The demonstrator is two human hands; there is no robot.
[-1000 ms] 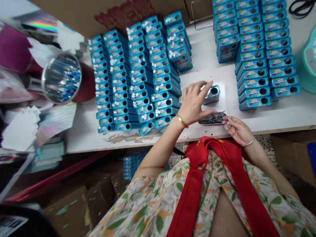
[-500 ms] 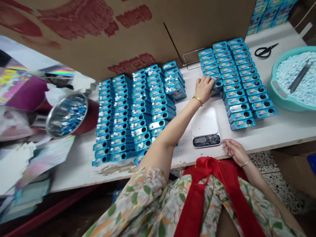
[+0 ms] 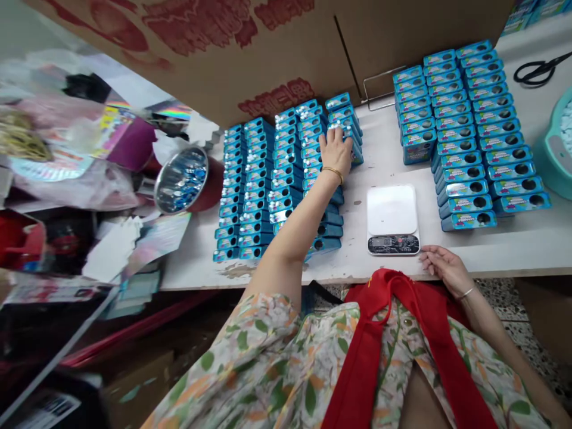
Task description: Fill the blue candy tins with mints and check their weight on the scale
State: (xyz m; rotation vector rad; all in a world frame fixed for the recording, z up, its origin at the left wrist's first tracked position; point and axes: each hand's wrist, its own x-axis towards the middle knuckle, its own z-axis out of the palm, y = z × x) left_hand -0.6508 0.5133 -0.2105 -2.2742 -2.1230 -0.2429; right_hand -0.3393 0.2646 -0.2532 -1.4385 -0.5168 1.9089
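My left hand, with a gold bangle at the wrist, reaches over the right column of the left group of blue tins. Its bent fingers lie over the top of a blue tin at the near end of that column, largely covering it. White pellets sit on several tops there. Palm partly turned up, my right hand rests at the table edge beside the white kitchen scale, fingers loosely apart. Nothing shows in it or on the scale pan.
More blue tins stand in columns to the right. Black scissors and a turquoise basin lie beyond them. A cardboard box walls the back. At left is a metal bowl of blue-and-silver pieces.
My left hand has left a tin in the right group and moved left onto the left group. My right hand stays by the scale. The view has shifted left.
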